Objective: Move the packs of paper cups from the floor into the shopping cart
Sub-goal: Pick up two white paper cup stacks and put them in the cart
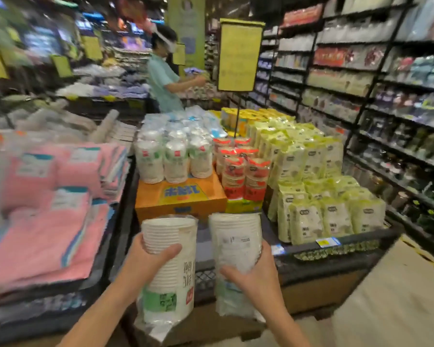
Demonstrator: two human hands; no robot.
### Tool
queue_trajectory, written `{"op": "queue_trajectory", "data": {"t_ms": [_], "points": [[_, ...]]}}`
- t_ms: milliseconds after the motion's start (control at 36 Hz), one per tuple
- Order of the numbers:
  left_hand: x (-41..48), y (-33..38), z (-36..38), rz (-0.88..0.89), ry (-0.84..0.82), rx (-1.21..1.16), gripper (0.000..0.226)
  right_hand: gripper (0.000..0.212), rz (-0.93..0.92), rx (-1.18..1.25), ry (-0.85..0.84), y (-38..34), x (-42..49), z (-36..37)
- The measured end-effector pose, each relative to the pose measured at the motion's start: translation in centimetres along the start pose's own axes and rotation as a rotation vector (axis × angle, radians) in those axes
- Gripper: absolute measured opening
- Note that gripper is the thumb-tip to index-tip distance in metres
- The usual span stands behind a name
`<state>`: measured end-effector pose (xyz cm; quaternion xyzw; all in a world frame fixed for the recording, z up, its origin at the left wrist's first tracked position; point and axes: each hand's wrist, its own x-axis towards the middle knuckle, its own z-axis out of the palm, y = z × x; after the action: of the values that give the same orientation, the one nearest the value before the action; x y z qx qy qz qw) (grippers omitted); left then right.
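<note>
Packs of paper cups [169, 291] were held up in front of the body, two in all and one to each hand, both well clear of the floor [391, 296]. At far left lay a heap of pink towels [38, 211]. Next came the left hand [145, 261], its fingers [172, 249] curled round the upper half of the left pack [176, 236], thumb across the front. That pack stood roughly upright, long axis near vertical, cup rims at the top. Just beside it, not touching, the right hand [252, 274] gripped the right pack [236, 234] round its middle. Its fingers wrapped the plastic, and this pack was also upright.

Neither hand looked nearer to a drop point, because no shopping cart could be made out for certain. A dark mesh rim [206, 276] ran just behind the packs, but I could not tell whether it belonged to a cart or a display bin.

Beyond it, three similar packs [176, 161] stood in a front row on an orange box [181, 199]. More stood behind, too blurred to count. Right of these were red-labelled packs [246, 176], then yellow-green bags [336, 219].
</note>
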<state>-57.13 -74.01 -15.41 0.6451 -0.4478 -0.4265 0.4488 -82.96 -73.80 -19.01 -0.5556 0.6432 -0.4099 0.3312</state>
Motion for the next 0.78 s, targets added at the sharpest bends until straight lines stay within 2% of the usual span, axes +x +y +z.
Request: {"op": "queue_trajectory", "data": {"t_ms": [56, 139, 167, 222, 306, 389, 417, 472, 583, 611, 639, 694, 750, 778], "points": [[-0.8, -1.1, -5.2, -0.022, 0.139, -0.002, 0.063, 0.093, -0.057, 0.007, -0.099, -2.8, 0.3, 3.6], [-2.7, -2.8, -12.7, -0.066, 0.297, -0.057, 0.09, 0.094, -0.122, 0.012, -0.252, -6.9, -0.6, 9.9], [-3.7, -3.4, -15.3, -0.081, 0.347, -0.077, 0.09, 0.098, -0.148, 0.022, -0.289, -8.2, -1.2, 12.3], [-5.9, -4.4, -20.4, -0.1, 0.454, -0.096, 0.078, 0.099, -0.2, 0.045, -0.367, -10.9, -2.6, 16.8], [-9.0, -6.2, -28.3, -0.097, 0.571, -0.104, 0.077, 0.09, -0.294, 0.052, -0.496, -15.5, -6.2, 23.7], [-12.9, -8.4, -35.6, -0.102, 0.699, -0.143, 0.046, 0.084, -0.413, 0.099, -0.601, -19.6, -9.9, 30.9], [-14.2, -9.1, -38.0, -0.119, 0.76, -0.153, 0.046, 0.088, -0.443, 0.114, -0.65, -21.0, -11.5, 33.2], [-16.9, -10.3, -42.2, -0.135, 0.829, -0.156, 0.056, 0.094, -0.48, 0.147, -0.76, -23.6, -14.6, 37.6], [-22.3, -13.8, -50.2, -0.19, 1.032, -0.168, 0.108, 0.082, -0.512, 0.192, -0.905, -27.9, -21.1, 45.3], [-23.6, -14.5, -51.7, -0.194, 1.078, -0.164, 0.11, 0.082, -0.508, 0.197, -0.935, -28.8, -22.5, 47.0], [-24.8, -14.9, -53.1, -0.191, 1.11, -0.151, 0.105, 0.085, -0.513, 0.193, -0.964, -29.6, -23.9, 48.7], [-27.0, -15.9, -55.6, -0.211, 1.185, -0.134, 0.096, 0.104, -0.522, 0.165, -1.039, -31.1, -26.5, 51.6], [-28.4, -16.7, -57.9, -0.259, 1.24, -0.118, 0.097, 0.127, -0.532, 0.133, -1.101, -32.6, -28.8, 54.3], [-29.1, -17.1, -58.9, -0.29, 1.259, -0.097, 0.099, 0.129, -0.54, 0.118, -1.123, -33.3, -29.8, 55.6]]}}
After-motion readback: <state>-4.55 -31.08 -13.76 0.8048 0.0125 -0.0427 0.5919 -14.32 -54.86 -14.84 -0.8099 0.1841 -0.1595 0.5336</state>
